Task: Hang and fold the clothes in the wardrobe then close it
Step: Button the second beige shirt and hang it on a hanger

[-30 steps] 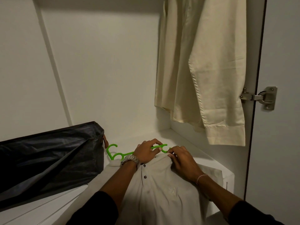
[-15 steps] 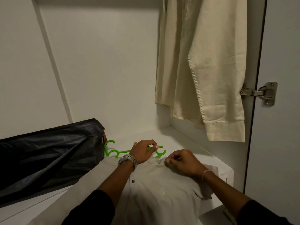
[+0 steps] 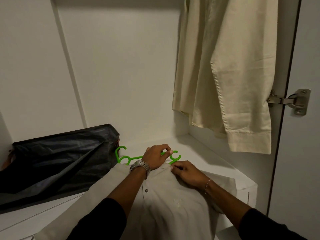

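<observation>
Two hands work at one pale button-up shirt (image 3: 166, 210) lying on the wardrobe shelf (image 3: 216, 158): the left hand (image 3: 155, 157) grips one green hanger (image 3: 128, 157) at the collar, the right hand (image 3: 187, 173) pinches the collar fabric. One black bag (image 3: 57, 161) lies left; one cream shirt (image 3: 225, 66) hangs above right, beside one door hinge (image 3: 290, 102).

Dark bag (image 3: 57, 163) slumped at left (brown trim showing), metal door hinge (image 3: 292, 102) at right

A pale shirt (image 3: 166, 210) is spread on the white shelf (image 3: 206, 149), a green hanger (image 3: 121, 158) at its collar, a black bag (image 3: 57, 161) left of it.
</observation>
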